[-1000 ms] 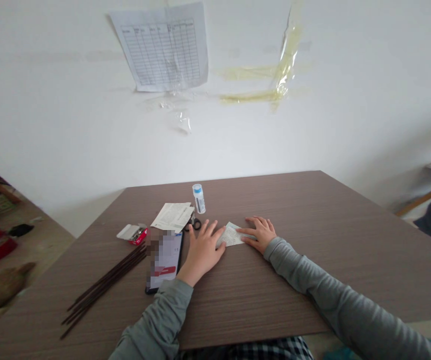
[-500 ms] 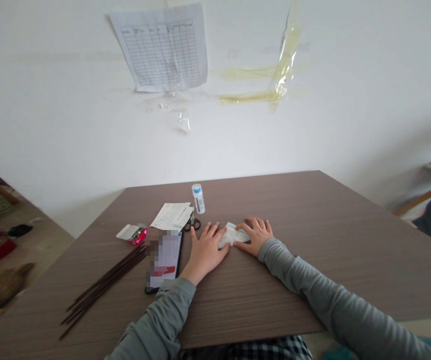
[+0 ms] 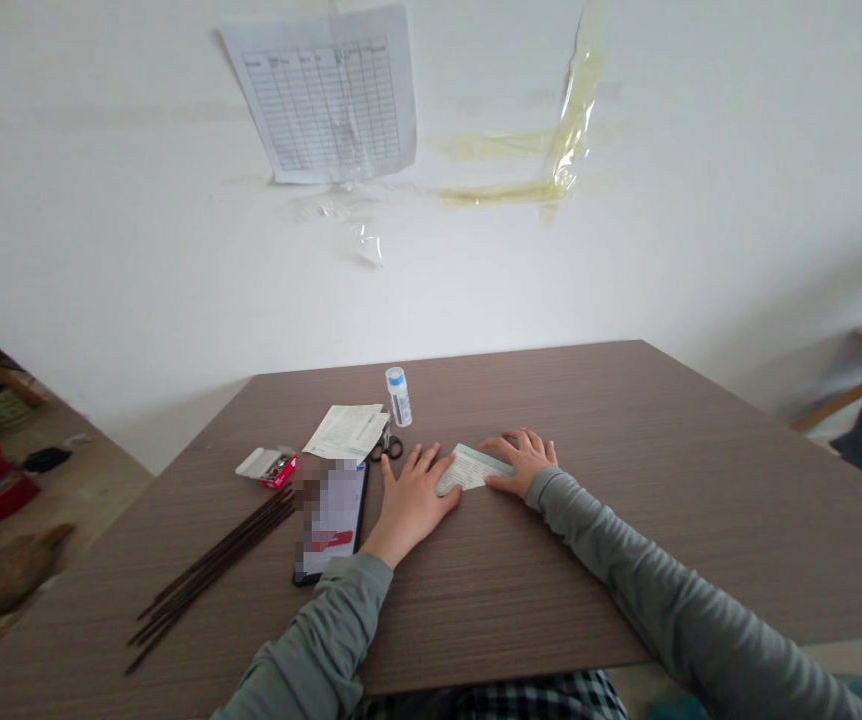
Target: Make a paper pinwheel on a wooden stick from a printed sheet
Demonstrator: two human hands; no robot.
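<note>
A small piece of printed paper (image 3: 474, 470), with a slanted top edge that looks folded, lies flat on the brown table (image 3: 626, 420). My left hand (image 3: 412, 500) rests with fingers spread at the paper's left end, its fingertips and thumb touching it. At the right end, my right hand (image 3: 527, 462) lies with its fingers apart and the thumb on the paper's tip. Black-handled scissors (image 3: 394, 448) are just beyond my left fingertips, their blades partly under other printed paper (image 3: 343, 430). A phone (image 3: 333, 530) lies left of my left wrist.
A white and blue glue stick (image 3: 399, 396) stands towards the back. On the left are an open red and white box (image 3: 273, 466) of small metal pieces and a bundle of thin dark sticks (image 3: 213, 572). The white wall (image 3: 506, 290) borders the table's far edge.
My right hand has slid a little to the right along the paper, so more of the paper shows between my hands. My left hand has stayed in place.
</note>
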